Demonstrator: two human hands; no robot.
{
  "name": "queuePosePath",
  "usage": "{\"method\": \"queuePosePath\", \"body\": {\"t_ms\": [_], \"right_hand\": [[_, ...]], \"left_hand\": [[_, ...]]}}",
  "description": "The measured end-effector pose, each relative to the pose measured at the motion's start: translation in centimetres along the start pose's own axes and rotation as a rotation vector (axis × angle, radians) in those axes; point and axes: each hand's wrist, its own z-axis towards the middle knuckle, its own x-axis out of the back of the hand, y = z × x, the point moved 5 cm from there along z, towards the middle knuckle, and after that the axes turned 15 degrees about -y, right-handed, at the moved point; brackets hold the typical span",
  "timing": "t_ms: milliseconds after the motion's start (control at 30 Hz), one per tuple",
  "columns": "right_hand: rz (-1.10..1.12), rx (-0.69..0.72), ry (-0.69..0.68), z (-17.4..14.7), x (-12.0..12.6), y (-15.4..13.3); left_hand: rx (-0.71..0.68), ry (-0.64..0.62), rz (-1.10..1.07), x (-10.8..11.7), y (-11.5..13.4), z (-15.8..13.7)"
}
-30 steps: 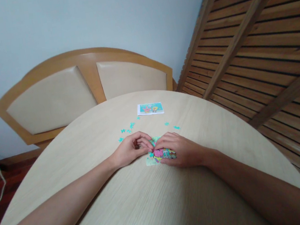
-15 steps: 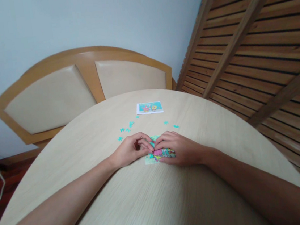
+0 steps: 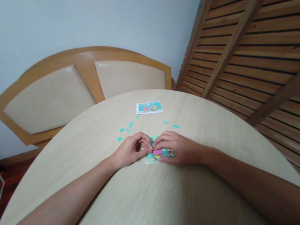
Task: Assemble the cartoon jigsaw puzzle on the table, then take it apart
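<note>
A partly assembled jigsaw puzzle (image 3: 159, 154), pink in the middle with green and pale edges, lies flat on the table under both hands. My left hand (image 3: 136, 149) is closed, thumb and fingertips pinched together at the puzzle's left side on what looks like a small jigsaw piece, mostly hidden by the fingers. My right hand (image 3: 180, 148) lies over the right part, its fingers curled and gripping the puzzle, the fingertips close to those of the left. Loose teal jigsaw pieces (image 3: 127, 130) are scattered beyond the left hand, and a teal piece (image 3: 175, 126) lies beyond the right.
A picture card (image 3: 149, 107) with pink and yellow cartoon figures lies farther back on the round wooden table (image 3: 110, 212). Behind the table stands a padded headboard (image 3: 131, 74) against the wall. Slatted wood (image 3: 253, 41) rises at the right, and a white cable (image 3: 0, 182) hangs at the left.
Almost nothing differs. Both hands stay over the puzzle, with only a very slight shift of the left fingertips; the whole view has moved a little.
</note>
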Motion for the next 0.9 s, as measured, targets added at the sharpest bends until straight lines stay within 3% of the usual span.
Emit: {"method": "queuePosePath", "body": {"t_ms": [333,700,900], "right_hand": [[-0.017,0.009,-0.002,0.02,-0.14,0.14],[-0.007,0.012,0.001,0.02,-0.07,0.03],[-0.014,0.009,0.000,0.01,-0.16,0.11]], "left_hand": [[-0.070,-0.015,0.054,-0.03,0.38,0.09],[-0.056,-0.009,-0.128,0.12,-0.09,-0.06],[-0.056,-0.046,-0.110,-0.21,0.33,0.00]]}}
